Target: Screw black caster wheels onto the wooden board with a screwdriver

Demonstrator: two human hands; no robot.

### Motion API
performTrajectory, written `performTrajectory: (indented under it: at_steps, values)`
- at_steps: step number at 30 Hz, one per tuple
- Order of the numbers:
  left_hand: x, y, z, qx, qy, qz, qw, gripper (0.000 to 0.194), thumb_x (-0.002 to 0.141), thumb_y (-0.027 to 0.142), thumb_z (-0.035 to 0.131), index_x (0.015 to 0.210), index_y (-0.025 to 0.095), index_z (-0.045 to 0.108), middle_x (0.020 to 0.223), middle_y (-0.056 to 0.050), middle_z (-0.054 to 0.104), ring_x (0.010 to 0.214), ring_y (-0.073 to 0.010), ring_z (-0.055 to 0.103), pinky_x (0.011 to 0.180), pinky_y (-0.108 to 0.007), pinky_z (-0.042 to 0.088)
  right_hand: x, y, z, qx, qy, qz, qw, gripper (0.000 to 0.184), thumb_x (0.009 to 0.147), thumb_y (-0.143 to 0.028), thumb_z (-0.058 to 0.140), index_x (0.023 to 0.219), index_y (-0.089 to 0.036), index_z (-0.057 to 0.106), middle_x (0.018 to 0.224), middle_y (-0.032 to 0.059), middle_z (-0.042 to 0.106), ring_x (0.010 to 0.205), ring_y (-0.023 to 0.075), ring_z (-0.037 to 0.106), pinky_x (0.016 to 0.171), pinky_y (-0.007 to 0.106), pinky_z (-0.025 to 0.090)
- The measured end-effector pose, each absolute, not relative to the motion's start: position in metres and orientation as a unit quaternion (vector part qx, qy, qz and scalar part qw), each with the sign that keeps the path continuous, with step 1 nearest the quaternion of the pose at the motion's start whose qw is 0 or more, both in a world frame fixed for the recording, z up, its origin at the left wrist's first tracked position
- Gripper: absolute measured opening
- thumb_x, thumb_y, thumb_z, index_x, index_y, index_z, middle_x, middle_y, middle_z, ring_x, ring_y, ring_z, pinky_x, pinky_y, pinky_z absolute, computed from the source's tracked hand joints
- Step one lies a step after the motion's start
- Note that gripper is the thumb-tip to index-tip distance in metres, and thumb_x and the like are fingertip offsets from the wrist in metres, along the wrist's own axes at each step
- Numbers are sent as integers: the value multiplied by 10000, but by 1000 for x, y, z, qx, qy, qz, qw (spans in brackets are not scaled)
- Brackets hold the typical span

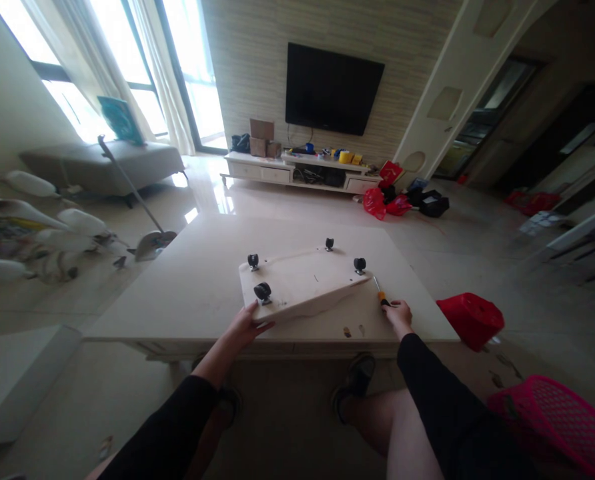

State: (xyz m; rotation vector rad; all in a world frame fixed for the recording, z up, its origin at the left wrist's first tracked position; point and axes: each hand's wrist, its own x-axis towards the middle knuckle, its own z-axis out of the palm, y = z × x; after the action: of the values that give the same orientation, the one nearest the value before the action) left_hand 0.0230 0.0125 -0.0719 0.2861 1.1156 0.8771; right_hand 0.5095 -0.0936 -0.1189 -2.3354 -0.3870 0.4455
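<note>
A pale wooden board (305,283) with several black caster wheels (262,291) on top lies on the cream table (197,293), its near edge tilted up. My left hand (245,325) grips the board's near left corner from below. My right hand (398,315) is closed on a screwdriver (380,293) with an orange and black handle, its tip pointing toward the board's right corner near a wheel (359,265).
A red basket (470,319) sits on the floor right of the table, a pink one (557,420) nearer me. A TV stand (297,172) with clutter is at the far wall, a mop (142,220) and bench at left. My legs are below the table edge.
</note>
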Motion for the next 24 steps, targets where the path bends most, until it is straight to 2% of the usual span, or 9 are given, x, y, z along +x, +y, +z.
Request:
performTrajectory:
  at_steps: [6, 12, 14, 16, 18, 20, 22, 24]
  values:
    - [26, 12, -65, 122, 515, 392, 752, 307, 979, 191, 658, 1281, 215, 606, 1066, -88, 711, 799, -208, 728, 798, -486, 690, 506, -92, -119, -923, -177, 165, 299, 408, 975, -432, 669, 1303, -191, 643, 1350, 94, 674, 1197, 227, 678, 1028, 473, 602]
    - [16, 29, -59, 135, 526, 383, 747, 239, 1001, 228, 626, 1238, 206, 615, 1077, -91, 704, 839, -220, 720, 865, -534, 664, 494, -93, -104, -916, -198, 133, 322, 415, 972, -433, 673, 1303, -184, 640, 1344, 95, 675, 1193, 229, 679, 1026, 478, 602]
    - [10, 35, -57, 140, 536, 383, 740, 278, 995, 292, 646, 1260, 212, 613, 1174, -122, 687, 958, -254, 722, 900, -537, 648, 487, -94, -91, -909, -207, 99, 349, 418, 971, -435, 673, 1308, -190, 639, 1379, 99, 658, 1224, 237, 664, 1049, 490, 589]
    - [5, 35, -54, 141, 567, 401, 705, 392, 975, 381, 673, 1335, 267, 570, 1352, -142, 622, 1179, -306, 675, 964, -551, 617, 477, -94, -74, -894, -227, 64, 381, 408, 962, -433, 683, 1286, -187, 648, 1397, 99, 646, 1263, 248, 641, 1083, 510, 563]
    - [4, 27, -47, 139, 618, 445, 633, 500, 949, 448, 683, 1406, 354, 504, 1544, -114, 497, 1410, -335, 536, 1070, -581, 547, 463, -93, -54, -869, -258, 44, 420, 361, 961, -428, 678, 1214, -171, 672, 1353, 96, 665, 1256, 247, 638, 1111, 522, 532]
    - [4, 10, -38, 119, 629, 494, 589, 520, 957, 494, 628, 1443, 394, 472, 1648, -72, 398, 1543, -316, 396, 1188, -594, 434, 443, -94, -35, -831, -303, 50, 463, 346, 977, -446, 609, 1129, -146, 692, 1274, 128, 697, 1173, 243, 663, 1122, 504, 513]
    - [2, -14, -27, 80, 545, 531, 644, 510, 996, 560, 484, 1459, 347, 496, 1652, -84, 418, 1578, -285, 359, 1252, -574, 356, 419, -100, -18, -784, -355, 77, 503, 441, 964, -520, 541, 1150, -148, 686, 1253, 153, 713, 1145, 249, 671, 1102, 465, 524]
    - [-1, -45, -17, 57, 389, 550, 737, 641, 1006, 667, 331, 1463, 268, 538, 1591, -136, 508, 1550, -287, 415, 1235, -564, 391, 388, -115, -6, -738, -400, 121, 530, 563, 954, -603, 456, 1234, -161, 663, 1289, 155, 720, 1184, 256, 674, 1086, 455, 540]
